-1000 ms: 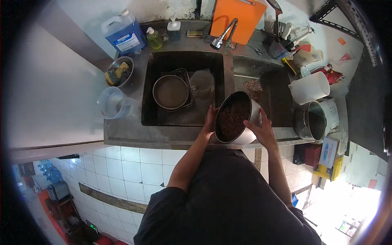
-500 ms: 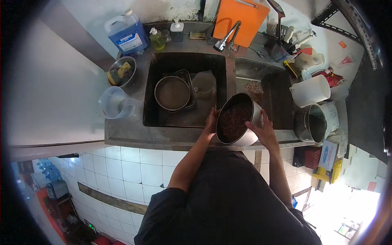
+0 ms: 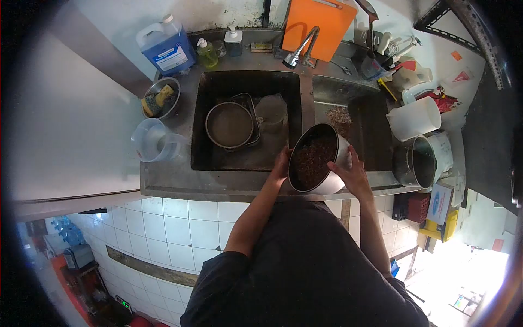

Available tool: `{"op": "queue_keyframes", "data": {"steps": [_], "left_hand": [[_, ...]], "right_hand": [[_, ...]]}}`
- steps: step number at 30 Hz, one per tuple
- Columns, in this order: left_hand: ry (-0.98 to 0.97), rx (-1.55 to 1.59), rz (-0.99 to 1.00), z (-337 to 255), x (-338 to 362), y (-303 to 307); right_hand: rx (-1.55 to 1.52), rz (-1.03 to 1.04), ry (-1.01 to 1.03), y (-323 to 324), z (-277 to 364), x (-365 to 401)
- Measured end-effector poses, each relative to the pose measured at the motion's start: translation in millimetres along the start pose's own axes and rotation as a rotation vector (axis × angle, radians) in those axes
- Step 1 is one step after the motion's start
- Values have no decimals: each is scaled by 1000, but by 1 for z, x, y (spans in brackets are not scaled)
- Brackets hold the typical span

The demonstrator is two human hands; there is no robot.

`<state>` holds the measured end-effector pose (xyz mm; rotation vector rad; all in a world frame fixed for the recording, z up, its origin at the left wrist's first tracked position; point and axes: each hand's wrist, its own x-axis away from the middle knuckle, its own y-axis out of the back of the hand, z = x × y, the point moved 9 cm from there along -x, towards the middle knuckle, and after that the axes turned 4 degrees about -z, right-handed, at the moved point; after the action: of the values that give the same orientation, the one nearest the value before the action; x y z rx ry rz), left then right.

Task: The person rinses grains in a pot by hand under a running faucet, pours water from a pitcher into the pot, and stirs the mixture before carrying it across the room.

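I hold a metal pot (image 3: pixel 315 159) filled with dark brownish grains, tilted toward the sink's divider. My left hand (image 3: pixel 281 164) grips its left rim and my right hand (image 3: pixel 353 173) clasps its right side. The pot hovers over the front edge of the steel sink (image 3: pixel 218 180), between the left basin and the right one. A small heap of the same grains (image 3: pixel 339 115) lies in the right basin. In the left basin sit a round pan (image 3: pixel 229 124) on a tray and a clear plastic container (image 3: pixel 271 110).
Behind the sink are a tap (image 3: pixel 298 49), an orange cutting board (image 3: pixel 316 20), a blue jug (image 3: pixel 166 44) and soap bottles. A clear measuring jug (image 3: pixel 155 141) and a bowl with sponges (image 3: pixel 159 98) stand left. A white jug (image 3: pixel 414 117) and a steel pot (image 3: pixel 414 162) stand right.
The pot and both hands stay almost where they were; the view shifted slightly.
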<state>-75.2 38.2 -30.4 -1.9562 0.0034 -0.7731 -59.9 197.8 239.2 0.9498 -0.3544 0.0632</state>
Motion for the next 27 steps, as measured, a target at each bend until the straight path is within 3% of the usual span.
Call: {"op": "queue_keyframes", "data": {"steps": [8, 10, 12, 15, 19, 21, 25, 27], "left_hand": [[-60, -35, -47, -5, 2, 5], [-46, -28, -78, -5, 2, 9], [-98, -37, 62, -2, -6, 11], [-152, -13, 100, -3, -5, 13], [-117, -67, -19, -6, -1, 14], [-117, -21, 69, -4, -4, 9], [-139, -112, -6, -13, 14, 0], [-253, -141, 116, -26, 35, -27]], "right_hand": [[6, 28, -24, -2, 1, 0], [11, -24, 52, -2, 2, -1], [15, -27, 72, -1, 7, 1], [26, -38, 102, -2, 9, 1], [29, -27, 58, 0, 14, 4], [26, -10, 32, 3, 19, 7], [21, 14, 55, -4, 9, 0], [11, 34, 58, -3, 2, -1]]}}
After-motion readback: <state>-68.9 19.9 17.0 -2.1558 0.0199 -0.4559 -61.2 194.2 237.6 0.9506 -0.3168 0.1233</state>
